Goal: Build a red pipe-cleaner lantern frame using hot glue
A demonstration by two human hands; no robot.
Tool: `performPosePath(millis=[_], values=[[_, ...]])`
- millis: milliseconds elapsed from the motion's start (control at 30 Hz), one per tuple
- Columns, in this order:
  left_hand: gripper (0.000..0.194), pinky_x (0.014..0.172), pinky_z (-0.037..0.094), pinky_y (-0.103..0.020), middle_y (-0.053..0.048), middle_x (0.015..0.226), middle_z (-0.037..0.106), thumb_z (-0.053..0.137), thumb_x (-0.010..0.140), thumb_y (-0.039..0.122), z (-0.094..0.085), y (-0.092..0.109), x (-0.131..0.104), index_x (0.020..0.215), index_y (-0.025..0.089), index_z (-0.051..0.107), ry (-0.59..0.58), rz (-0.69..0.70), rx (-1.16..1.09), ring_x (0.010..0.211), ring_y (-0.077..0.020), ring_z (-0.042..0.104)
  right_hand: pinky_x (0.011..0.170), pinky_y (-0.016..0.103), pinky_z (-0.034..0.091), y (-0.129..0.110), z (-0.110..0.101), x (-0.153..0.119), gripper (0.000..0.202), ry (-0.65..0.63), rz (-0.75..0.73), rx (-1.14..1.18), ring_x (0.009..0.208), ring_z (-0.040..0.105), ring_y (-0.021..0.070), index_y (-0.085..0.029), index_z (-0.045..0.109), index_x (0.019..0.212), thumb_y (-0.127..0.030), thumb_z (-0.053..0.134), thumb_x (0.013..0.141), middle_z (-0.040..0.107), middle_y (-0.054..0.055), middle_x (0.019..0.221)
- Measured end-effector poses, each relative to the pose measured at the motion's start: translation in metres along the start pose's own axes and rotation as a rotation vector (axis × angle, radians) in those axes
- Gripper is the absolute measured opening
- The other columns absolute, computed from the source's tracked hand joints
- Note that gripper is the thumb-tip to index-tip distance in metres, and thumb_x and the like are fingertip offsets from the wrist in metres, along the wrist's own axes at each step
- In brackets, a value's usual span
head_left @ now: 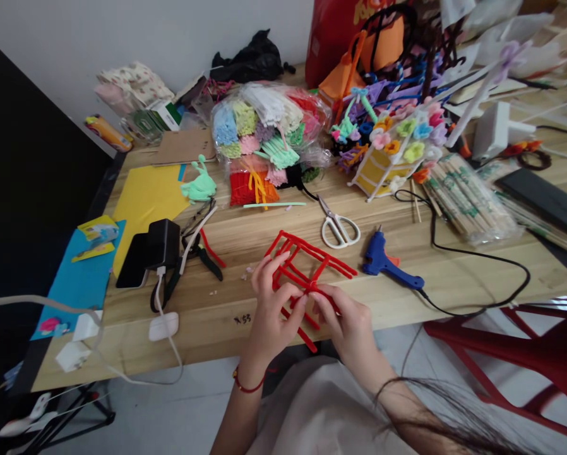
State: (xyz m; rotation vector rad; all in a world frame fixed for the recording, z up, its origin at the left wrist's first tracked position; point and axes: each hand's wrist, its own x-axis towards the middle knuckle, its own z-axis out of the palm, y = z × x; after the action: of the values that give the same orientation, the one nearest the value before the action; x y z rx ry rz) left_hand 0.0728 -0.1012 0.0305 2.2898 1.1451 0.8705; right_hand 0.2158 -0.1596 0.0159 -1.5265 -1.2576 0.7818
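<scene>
Pipe-cleaner frame [307, 265], red and boxy, open bars; both hands' fingers [297, 302] pinch its lower joint.

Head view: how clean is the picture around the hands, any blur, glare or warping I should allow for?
Head view: the left hand, right hand and red pipe-cleaner frame are sharp under soft, even light with faint shadows; no glare on the wooden table; wide-angle warping bends the table edges, and the top right corner looks washed out; loose hair intrudes at the bottom right.
</scene>
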Motion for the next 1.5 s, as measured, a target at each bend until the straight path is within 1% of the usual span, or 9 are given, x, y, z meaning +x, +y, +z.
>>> performPosePath(millis=[167,433,600,700,800,1000,1133,1300,1500], values=[[0.005,0.112,0.026,-0.053,-0.004,0.147,0.035,0.059,0.086,0.019,0.001,-0.001,-0.001,0.082,0.021,0.060,0.009,0.006,-0.002,0.139,-0.0286,0.023,0.059,0.024,0.049,-0.003,-0.002,0.001,0.018,0.039,0.079,0.045,0.057,0.059,0.0124,-0.021,0.062,0.092,-0.035,0.050,0.093,0.064,0.001,0.071],[0.005,0.111,0.029,-0.051,-0.004,0.144,0.040,0.062,0.085,0.019,0.005,-0.003,-0.005,0.084,0.023,0.065,0.069,0.028,0.053,0.137,-0.0283,0.028,0.038,0.021,0.034,-0.006,-0.004,0.017,0.032,-0.162,0.466,0.681,0.037,0.044,0.0070,-0.018,0.060,0.086,-0.050,0.061,0.083,0.055,-0.004,0.055],[0.021,0.109,0.030,-0.050,-0.008,0.137,0.044,0.072,0.078,0.024,0.008,-0.002,-0.011,0.098,0.025,0.065,0.321,0.033,0.178,0.129,-0.0291,0.037,0.038,0.019,0.029,-0.003,-0.003,0.018,0.030,-0.165,0.553,0.802,0.040,0.041,0.0057,-0.018,0.062,0.084,-0.046,0.069,0.077,0.055,-0.005,0.055],[0.021,0.103,0.039,-0.045,-0.009,0.123,0.053,0.064,0.084,0.025,0.009,-0.008,-0.013,0.104,0.023,0.058,0.462,-0.172,-0.062,0.118,-0.0235,0.049,0.047,0.020,0.038,-0.004,-0.002,0.017,0.031,-0.125,0.520,0.708,0.050,0.048,0.0079,-0.018,0.064,0.078,-0.046,0.073,0.073,0.059,-0.002,0.061],[0.018,0.088,0.048,-0.033,-0.006,0.105,0.059,0.059,0.089,0.030,0.010,-0.020,-0.007,0.104,0.022,0.054,0.447,-0.375,-0.402,0.099,-0.0170,0.059,0.051,0.022,0.041,-0.007,-0.002,0.016,0.031,-0.160,0.482,0.671,0.052,0.051,0.0092,-0.017,0.066,0.076,-0.048,0.071,0.075,0.062,-0.001,0.062],[0.016,0.080,0.047,-0.024,-0.002,0.092,0.056,0.062,0.086,0.035,0.020,-0.040,0.010,0.090,0.022,0.055,0.519,-0.340,-0.560,0.085,-0.0121,0.057,0.051,0.026,0.050,-0.014,0.007,0.008,0.031,-0.275,0.510,0.772,0.054,0.062,0.0143,-0.018,0.065,0.075,-0.049,0.072,0.074,0.069,0.003,0.069],[0.011,0.083,0.047,-0.030,-0.005,0.102,0.057,0.054,0.091,0.033,0.022,-0.043,0.014,0.092,0.022,0.056,0.468,-0.237,-0.448,0.094,-0.0151,0.058,0.051,0.028,0.051,-0.014,0.018,0.002,0.031,-0.196,0.540,0.824,0.052,0.062,0.0150,-0.020,0.065,0.077,-0.049,0.074,0.072,0.070,0.002,0.068],[0.010,0.100,0.037,-0.043,-0.006,0.108,0.056,0.064,0.084,0.026,-0.004,-0.025,0.002,0.093,0.024,0.063,0.398,-0.077,0.087,0.107,-0.0217,0.052,0.056,0.027,0.052,-0.013,0.022,0.000,0.028,-0.049,0.526,0.737,0.059,0.062,0.0153,-0.020,0.069,0.077,-0.047,0.075,0.070,0.069,0.003,0.070],[0.015,0.082,0.046,-0.033,-0.002,0.090,0.062,0.066,0.083,0.029,-0.016,0.003,-0.017,0.093,0.022,0.058,0.110,-0.101,-0.041,0.091,-0.0187,0.056,0.054,0.024,0.047,-0.013,0.024,0.000,0.020,0.046,0.407,0.647,0.061,0.056,0.0118,-0.021,0.073,0.074,-0.040,0.075,0.072,0.062,0.001,0.074]])
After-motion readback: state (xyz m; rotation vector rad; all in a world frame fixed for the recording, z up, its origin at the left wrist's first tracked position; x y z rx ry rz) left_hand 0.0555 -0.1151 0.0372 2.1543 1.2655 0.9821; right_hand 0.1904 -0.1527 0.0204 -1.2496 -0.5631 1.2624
